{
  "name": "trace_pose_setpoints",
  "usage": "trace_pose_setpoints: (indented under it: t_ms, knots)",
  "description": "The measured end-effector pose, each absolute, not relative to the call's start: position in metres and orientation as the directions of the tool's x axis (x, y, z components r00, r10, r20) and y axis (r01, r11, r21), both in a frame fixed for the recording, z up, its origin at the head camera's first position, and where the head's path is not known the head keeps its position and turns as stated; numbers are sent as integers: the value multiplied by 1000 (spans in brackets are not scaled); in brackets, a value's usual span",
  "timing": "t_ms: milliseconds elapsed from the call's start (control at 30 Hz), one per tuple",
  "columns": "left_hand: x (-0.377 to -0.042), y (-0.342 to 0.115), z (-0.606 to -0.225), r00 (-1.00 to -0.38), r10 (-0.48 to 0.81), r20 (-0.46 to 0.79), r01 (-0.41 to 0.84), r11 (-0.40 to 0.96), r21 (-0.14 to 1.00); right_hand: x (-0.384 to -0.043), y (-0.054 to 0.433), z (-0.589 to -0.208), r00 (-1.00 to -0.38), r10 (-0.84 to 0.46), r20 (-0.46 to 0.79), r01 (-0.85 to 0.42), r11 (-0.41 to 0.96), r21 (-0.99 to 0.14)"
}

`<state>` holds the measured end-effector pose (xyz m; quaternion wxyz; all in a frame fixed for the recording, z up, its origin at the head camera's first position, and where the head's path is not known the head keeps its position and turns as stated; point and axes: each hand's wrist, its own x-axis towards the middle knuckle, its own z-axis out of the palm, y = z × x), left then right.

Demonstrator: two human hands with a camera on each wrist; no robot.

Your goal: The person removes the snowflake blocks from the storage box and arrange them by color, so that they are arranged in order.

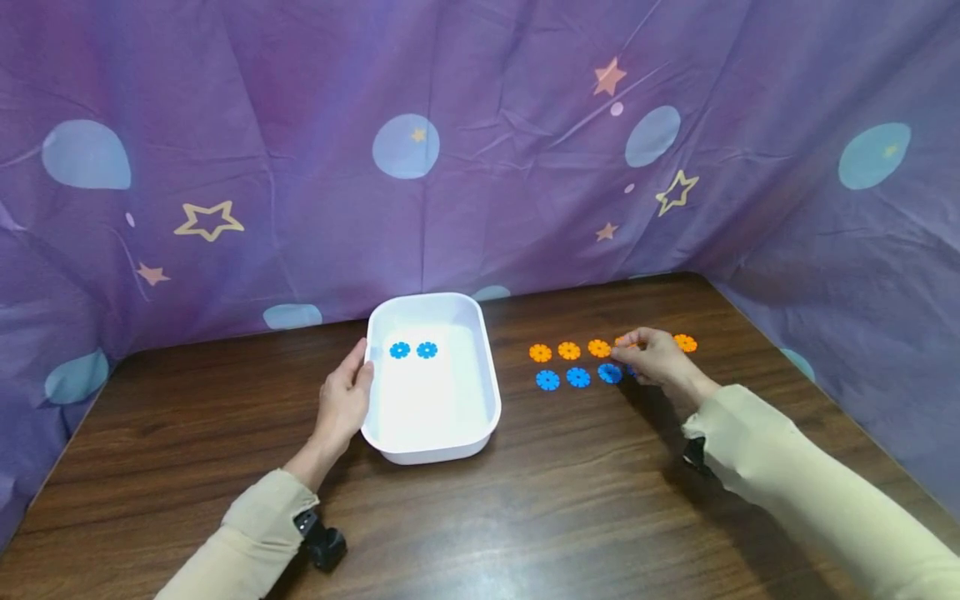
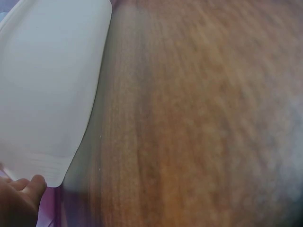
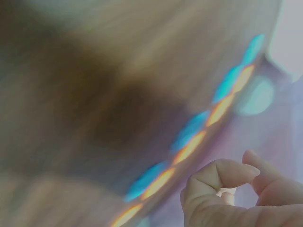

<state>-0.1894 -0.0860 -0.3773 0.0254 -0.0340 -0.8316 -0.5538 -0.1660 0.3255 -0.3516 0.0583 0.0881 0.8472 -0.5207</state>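
Observation:
A white plastic tray (image 1: 431, 446) stands on the table, with two blue flower-shaped discs (image 1: 413, 350) inside near its far end. My left hand (image 1: 347, 393) grips the tray's left side, thumb at the rim; the left wrist view also catches the thumb (image 2: 36, 187) by the tray's corner. To the tray's right lie a row of orange notched discs (image 1: 568, 351) and, nearer me, a row of blue notched discs (image 1: 577, 377). Over these rows is my right hand (image 1: 656, 358), thumb and index fingertips close together with nothing visible between them. It partly hides some discs.
The brown wood-patterned table (image 1: 517, 517) ends at the back against a purple curtain (image 1: 315, 167) with stars and balloon shapes. Another curtain side runs along the right edge. Black wrist cameras hang under both sleeves (image 1: 262, 521).

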Motion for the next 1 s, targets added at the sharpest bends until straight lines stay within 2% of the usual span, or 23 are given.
trace_pose_setpoints:
  t_ms: [567,767,1000]
  knots:
    - [-188,-86,-376,-997,35,71,79,364,928,-205,166,-314,-996,-50,-69,56,236,-970]
    - [-189,-86,-378,-997,34,73,81,357,931,-221,129,-315,-988,-58,-146,126,254,-959]
    - [-189,-87,-379,-997,27,79,83,368,926,-237,101,-328,-970,-89,-226,181,352,-918]
